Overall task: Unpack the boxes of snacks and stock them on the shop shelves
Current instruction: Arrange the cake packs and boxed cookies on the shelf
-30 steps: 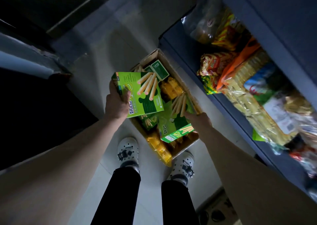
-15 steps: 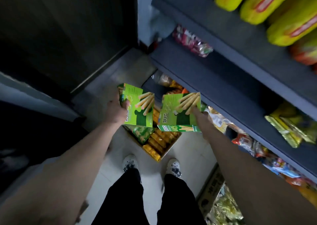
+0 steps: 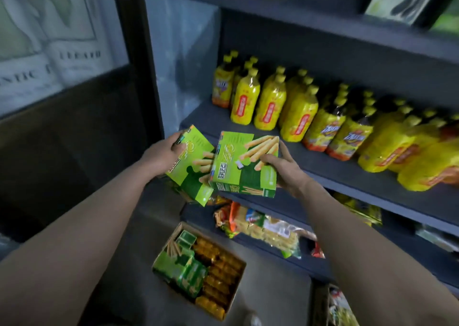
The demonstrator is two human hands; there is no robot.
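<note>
**A:** Where is the free room?

**B:** On the middle shelf (image 3: 330,174), at its left end. A bare strip runs along the front edge, ahead of the yellow bottles (image 3: 269,103). The bottles stand upright in rows and fill the back and the whole right side. The upper shelf (image 3: 323,31) closes the space from above.

**A:** And the snack boxes?

**B:** Both are in the air just in front of that left end. The left hand (image 3: 162,155) grips the left green box (image 3: 192,169), with the thumb on the printed face and the fingers curled round the far edge. The right hand (image 3: 288,170) holds the right green box (image 3: 244,168) the same way, thumb on top and fingers wrapped behind.

**A:** How do they lie?

**B:** Faces up. The left one is tilted, its long axis running from upper left to lower right, and its corner is hidden under the right one. The right box shows its narrow end toward the person.

**A:** What's nearby?

**B:** The open carton (image 3: 237,288) sits on the floor below, packed with more green and orange packs. Snack bags (image 3: 260,226) lie on the lower shelf, and a dark door frame (image 3: 134,52) stands to the left.
</note>
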